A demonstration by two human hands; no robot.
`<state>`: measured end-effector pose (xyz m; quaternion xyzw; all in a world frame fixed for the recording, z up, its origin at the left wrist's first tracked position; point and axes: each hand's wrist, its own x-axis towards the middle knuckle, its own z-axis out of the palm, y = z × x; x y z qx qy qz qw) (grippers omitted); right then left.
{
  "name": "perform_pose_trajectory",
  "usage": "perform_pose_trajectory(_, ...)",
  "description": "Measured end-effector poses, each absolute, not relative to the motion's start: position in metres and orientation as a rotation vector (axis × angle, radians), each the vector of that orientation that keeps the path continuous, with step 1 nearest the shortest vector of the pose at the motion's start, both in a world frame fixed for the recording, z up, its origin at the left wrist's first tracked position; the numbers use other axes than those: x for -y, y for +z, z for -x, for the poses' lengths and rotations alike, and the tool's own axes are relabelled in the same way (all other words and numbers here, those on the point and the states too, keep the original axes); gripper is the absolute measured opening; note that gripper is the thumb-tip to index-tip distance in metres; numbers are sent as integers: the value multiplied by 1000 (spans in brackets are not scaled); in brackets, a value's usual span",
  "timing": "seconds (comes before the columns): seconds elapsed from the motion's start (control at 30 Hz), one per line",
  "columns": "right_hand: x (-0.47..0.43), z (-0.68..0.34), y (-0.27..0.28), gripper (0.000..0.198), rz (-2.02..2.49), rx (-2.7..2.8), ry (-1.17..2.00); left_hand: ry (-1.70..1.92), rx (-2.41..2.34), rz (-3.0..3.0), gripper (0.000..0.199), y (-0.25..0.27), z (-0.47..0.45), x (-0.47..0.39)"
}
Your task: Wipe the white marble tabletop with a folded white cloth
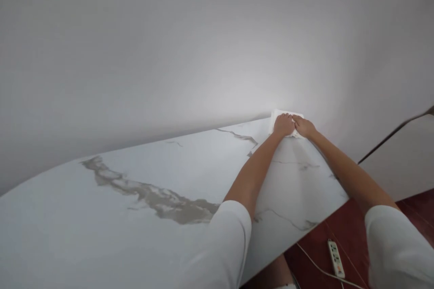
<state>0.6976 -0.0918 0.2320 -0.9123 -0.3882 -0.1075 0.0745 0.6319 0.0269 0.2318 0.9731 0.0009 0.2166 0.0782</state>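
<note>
A folded white cloth [277, 114] lies at the far right corner of the white marble-patterned tabletop [190, 162], close to the wall. My left hand [284, 125] presses down on its middle, fingers bent over it and pointing toward the wall. Touching it from the right, my right hand [304, 127] grips the cloth's right part, its fingertips meeting the left hand. Both arms are stretched out over the table. The palms and the underside of the cloth are hidden.
A plain pale wall [169, 54] rises behind the table's far edge. Below the right side, a white power strip [336, 258] with a cable [315, 264] lies on the dark red floor [352, 230]. A pale dark-edged panel [403, 158] stands at the right.
</note>
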Motion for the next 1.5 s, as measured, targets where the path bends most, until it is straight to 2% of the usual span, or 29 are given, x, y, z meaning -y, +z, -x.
perform_pose_trajectory(0.13,54,-685,234,51,2700,1273,-332,654,-74,-2921,34,230,-616,-64)
perform_pose_trajectory(0.3,-9,-628,233,50,2613,1436,-348,607,-175,-2979,36,229,-553,-124)
perform_pose_trajectory(0.73,-224,-374,235,47,2150,1901,-279,450,-724,-3082,48,224,-271,-325)
perform_pose_trajectory(0.93,-300,-279,239,41,1995,1999,-185,403,-1026,-2958,51,233,-163,-385)
perform_pose_trajectory(1.17,-303,-218,235,44,1839,2092,-143,376,-1068,-3003,50,225,-88,-380)
perform_pose_trajectory(1.5,-196,-139,229,48,1545,2248,-83,402,-1321,-2965,54,211,16,-248)
